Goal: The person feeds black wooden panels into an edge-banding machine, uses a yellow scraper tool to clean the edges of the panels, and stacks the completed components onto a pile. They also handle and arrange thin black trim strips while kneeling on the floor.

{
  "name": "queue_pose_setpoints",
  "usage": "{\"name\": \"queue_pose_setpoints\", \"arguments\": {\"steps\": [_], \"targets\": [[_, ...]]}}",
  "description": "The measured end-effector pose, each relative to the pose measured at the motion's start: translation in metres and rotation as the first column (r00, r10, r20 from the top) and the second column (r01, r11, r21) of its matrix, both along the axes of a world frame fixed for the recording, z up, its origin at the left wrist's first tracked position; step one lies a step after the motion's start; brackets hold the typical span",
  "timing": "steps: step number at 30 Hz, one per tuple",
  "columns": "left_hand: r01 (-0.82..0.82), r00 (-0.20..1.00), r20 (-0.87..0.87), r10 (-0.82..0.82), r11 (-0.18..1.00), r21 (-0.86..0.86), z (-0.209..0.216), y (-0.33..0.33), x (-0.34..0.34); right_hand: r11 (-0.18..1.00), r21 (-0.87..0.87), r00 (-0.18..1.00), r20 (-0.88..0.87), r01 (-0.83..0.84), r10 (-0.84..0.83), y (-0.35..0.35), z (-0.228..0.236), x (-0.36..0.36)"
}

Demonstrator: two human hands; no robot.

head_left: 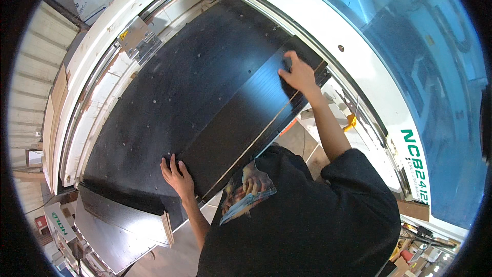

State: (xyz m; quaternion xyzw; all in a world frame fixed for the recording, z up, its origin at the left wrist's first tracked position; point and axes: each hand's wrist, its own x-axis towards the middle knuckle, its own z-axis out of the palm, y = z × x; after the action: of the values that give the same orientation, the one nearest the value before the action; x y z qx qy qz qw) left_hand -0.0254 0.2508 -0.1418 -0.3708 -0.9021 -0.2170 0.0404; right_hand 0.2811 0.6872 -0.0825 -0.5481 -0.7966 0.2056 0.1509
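Dark board (243, 118): likely stiff, slick; best held by its opposite ends. Left hand (179, 178) and right hand (300, 76): grip wide, clasping nothing.

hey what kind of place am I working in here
Probably a panel-machining workshop: a white machine frame flanks a black worktable, a dark, pale-edged board lies on it, and a ribbed wall stands at left.

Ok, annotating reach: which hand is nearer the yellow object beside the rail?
Right: the right hand is over the dark board, up and left of the yellow object; the left hand is farther, near the board's left end.
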Motion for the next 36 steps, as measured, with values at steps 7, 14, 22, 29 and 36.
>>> {"name": "queue_pose_setpoints", "arguments": {"steps": [7, 14, 22, 29, 36], "targets": [[-0.023, 0.999, 0.033, 0.023, 1.0, 0.007, 0.003, -0.002, 0.003, 0.861, -0.094, 0.841, 0.187, -0.5, 0.508, -0.118, 0.005, 0.037], [-0.053, 0.998, 0.039, 0.056, 0.996, -0.065, 0.011, 0.016, -0.014, 0.876, -0.026, 0.85, 0.233, -0.481, 0.473, -0.116, -0.013, 0.021], [-0.142, 0.99, -0.009, 0.141, 0.988, -0.054, 0.02, 0.086, -0.089, 0.872, 0.055, 0.865, 0.171, -0.486, 0.471, -0.029, -0.025, -0.083], [-0.078, 0.992, 0.09, 0.09, 0.989, -0.128, 0.007, 0.114, -0.121, 0.883, 0.077, 0.881, 0.143, -0.464, 0.45, 0.05, -0.044, -0.192], [0.017, 0.995, 0.102, -0.014, 1.0, -0.025, 0.002, 0.163, -0.16, 0.9, 0.029, 0.889, 0.176, -0.434, 0.423, 0.111, -0.033, -0.242]]}}
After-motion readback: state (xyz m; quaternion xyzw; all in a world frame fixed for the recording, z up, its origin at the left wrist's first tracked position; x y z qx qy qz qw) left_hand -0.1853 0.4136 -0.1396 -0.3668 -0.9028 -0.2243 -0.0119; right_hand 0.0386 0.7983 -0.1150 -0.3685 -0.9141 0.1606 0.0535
